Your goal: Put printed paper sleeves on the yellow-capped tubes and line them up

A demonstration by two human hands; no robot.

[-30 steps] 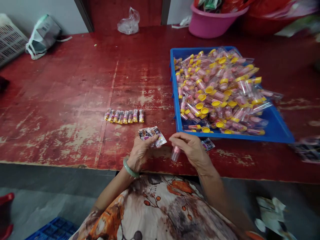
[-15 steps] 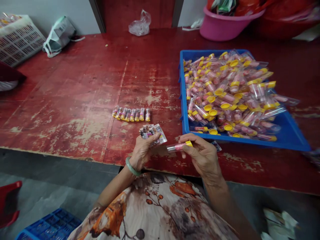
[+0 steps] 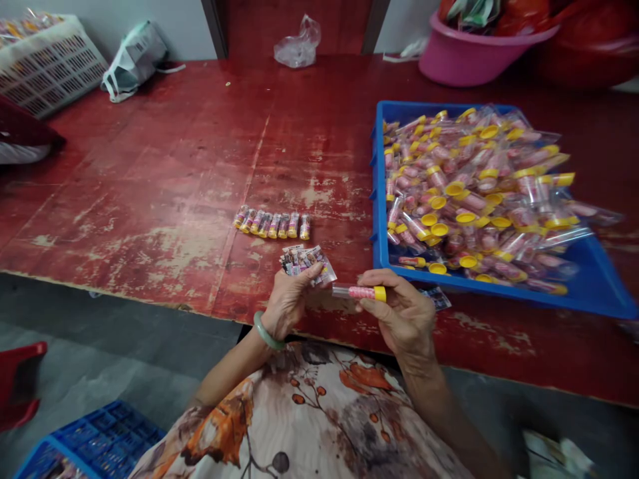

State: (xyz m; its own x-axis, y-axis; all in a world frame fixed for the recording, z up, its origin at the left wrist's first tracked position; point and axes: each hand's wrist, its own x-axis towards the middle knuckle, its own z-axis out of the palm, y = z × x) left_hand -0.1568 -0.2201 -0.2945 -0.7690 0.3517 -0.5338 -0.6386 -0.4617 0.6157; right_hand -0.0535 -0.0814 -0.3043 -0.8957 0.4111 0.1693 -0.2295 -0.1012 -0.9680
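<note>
Just over the near edge of the worn red wooden table (image 3: 150, 199), the right hand (image 3: 405, 318) pinches a clear plastic tube with a yellow cap (image 3: 360, 292), held level between thumb and fingertips. Close on its left, the left hand (image 3: 288, 301) grips a fanned stack of small printed paper labels (image 3: 308, 261). Beyond lies a row of short labelled tubes (image 3: 272, 225). Rightward, a blue plastic tray (image 3: 596, 283) heaped with capped tubes (image 3: 474, 186) sits near; leftward and far, open tabletop runs to a white slotted basket (image 3: 54, 63).
</note>
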